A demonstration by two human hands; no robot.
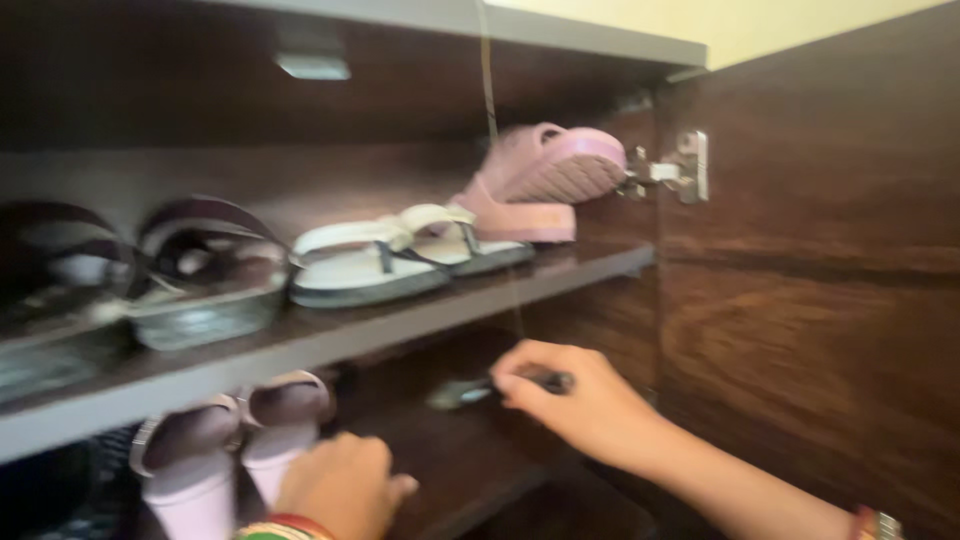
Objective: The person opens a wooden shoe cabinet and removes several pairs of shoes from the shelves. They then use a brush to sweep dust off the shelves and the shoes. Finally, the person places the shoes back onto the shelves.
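Dark wood shoe cabinet (800,300), door open. Right hand (580,400) was pinched on a dark sandal (470,390) on the lower shelf (470,460), mid-depth. Left hand (340,485), fingers curled, touched pale lilac heels (230,450) at that shelf's front edge. White sandals (400,255) sat on the upper shelf (330,345).

No packages, labels, signs or screens anywhere in view.

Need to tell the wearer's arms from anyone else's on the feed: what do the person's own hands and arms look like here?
Both arms are bare, with no sleeves or gloves in view. The left hand has bangles at the wrist, red, gold and green. The right hand has a red and metallic bangle at the wrist, at the frame's bottom edge. The picture is blurred, so finer detail cannot be made out.
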